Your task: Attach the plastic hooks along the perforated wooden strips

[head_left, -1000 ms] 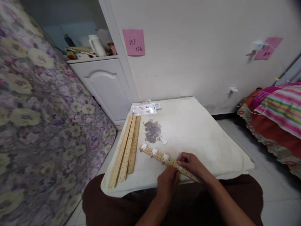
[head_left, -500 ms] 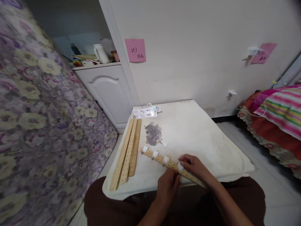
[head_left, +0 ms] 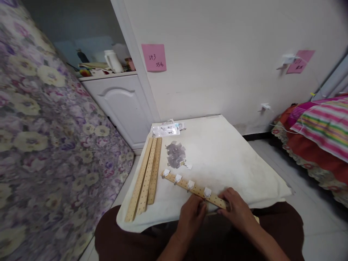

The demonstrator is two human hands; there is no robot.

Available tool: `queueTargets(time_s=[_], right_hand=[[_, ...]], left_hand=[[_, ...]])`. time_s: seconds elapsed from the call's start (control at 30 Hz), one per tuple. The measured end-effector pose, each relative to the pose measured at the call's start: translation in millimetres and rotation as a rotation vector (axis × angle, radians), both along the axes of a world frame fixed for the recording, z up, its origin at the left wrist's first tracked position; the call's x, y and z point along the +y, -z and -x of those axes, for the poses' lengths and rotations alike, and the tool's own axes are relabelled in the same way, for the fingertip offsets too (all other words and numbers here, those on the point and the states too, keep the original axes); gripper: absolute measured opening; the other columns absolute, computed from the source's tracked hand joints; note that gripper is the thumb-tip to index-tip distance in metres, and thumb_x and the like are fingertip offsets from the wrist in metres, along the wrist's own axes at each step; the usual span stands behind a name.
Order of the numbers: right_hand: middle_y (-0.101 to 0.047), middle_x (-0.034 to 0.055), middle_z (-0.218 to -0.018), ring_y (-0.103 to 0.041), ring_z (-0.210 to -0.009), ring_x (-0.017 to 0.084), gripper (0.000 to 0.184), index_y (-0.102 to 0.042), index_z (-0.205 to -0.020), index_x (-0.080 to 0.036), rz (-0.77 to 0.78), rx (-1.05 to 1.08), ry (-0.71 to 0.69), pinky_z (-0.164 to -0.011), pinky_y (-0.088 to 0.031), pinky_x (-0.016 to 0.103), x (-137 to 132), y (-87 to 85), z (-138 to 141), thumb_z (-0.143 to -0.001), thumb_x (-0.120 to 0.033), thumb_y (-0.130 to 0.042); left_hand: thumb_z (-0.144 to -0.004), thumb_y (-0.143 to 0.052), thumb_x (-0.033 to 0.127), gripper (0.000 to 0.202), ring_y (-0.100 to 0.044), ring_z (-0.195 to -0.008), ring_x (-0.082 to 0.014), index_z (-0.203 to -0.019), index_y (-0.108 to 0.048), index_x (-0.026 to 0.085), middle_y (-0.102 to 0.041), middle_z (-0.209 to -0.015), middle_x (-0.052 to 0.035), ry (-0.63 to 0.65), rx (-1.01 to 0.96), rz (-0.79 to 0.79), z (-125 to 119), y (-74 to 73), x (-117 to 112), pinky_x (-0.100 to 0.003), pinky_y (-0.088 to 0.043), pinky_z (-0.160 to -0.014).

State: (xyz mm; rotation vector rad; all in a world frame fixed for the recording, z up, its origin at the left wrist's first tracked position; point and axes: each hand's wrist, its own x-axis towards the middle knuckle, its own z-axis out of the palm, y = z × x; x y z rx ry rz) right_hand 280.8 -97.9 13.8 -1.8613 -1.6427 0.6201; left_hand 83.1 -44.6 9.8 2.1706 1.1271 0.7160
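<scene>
A perforated wooden strip (head_left: 183,182) lies at a slant near the front of the cloth-covered table (head_left: 217,152). Several small white tags (head_left: 190,185) with metal clasps hang along it. My right hand (head_left: 237,210) is closed around the strip toward its right end. At the near edge, just below the rightmost tag, the fingers of my left hand (head_left: 191,214) pinch the strip; their tips are partly hidden. Beyond the strip sits a pile of small greyish plastic bags (head_left: 175,154), with a loose tag (head_left: 188,166) beside it.
More perforated wooden strips (head_left: 148,174) lie side by side along the table's left edge. Clear plastic packaging (head_left: 165,129) rests at the back left. A floral curtain (head_left: 67,145) hangs at left; a bed with a striped cover (head_left: 323,127) stands at right.
My right hand has moved from the rightmost tag down and right along the strip, and now grips the wood. My left hand stays at the near edge. The view has shifted slightly.
</scene>
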Motion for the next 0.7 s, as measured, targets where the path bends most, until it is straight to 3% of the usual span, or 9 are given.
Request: queueTargets(time_s=[0.13, 0.3, 0.7], right_hand=[[-0.056, 0.0038, -0.092, -0.052, -0.092, 0.023, 0.017, -0.056, -0.081, -0.023, 0.019, -0.009, -0.005, -0.079, -0.042, 0.033, 3, -6.6, 2, -0.065, -0.019, -0.061], [-0.056, 0.0036, -0.091, -0.052, -0.092, 0.023, 0.016, -0.055, -0.080, -0.023, 0.038, -0.004, -0.031, -0.079, -0.041, 0.033, 11, -11.6, -6, -0.065, -0.020, -0.061], [-0.055, 0.0030, -0.088, -0.053, -0.086, 0.021, 0.015, -0.055, -0.077, -0.021, 0.032, -0.041, -0.076, -0.074, -0.040, 0.031, 38, -7.6, -27, -0.064, -0.019, -0.061]], left_hand=[[-0.086, -0.048, 0.024, 0.010, -0.054, -0.072, -0.0129, -0.084, -0.057, 0.020, -0.059, -0.078, 0.0002, 0.031, 0.005, -0.026, 3, -1.6, 1, -0.023, -0.041, -0.064], [-0.087, -0.047, 0.027, 0.013, -0.054, -0.070, -0.0130, -0.082, -0.057, 0.020, -0.059, -0.076, -0.0003, 0.037, 0.065, -0.060, 4, -1.9, 3, -0.022, -0.040, -0.061], [-0.087, -0.048, 0.024, 0.013, -0.055, -0.071, -0.0131, -0.079, -0.056, 0.021, -0.060, -0.076, -0.0002, 0.037, 0.125, -0.014, 5, -2.8, 6, -0.023, -0.039, -0.063]])
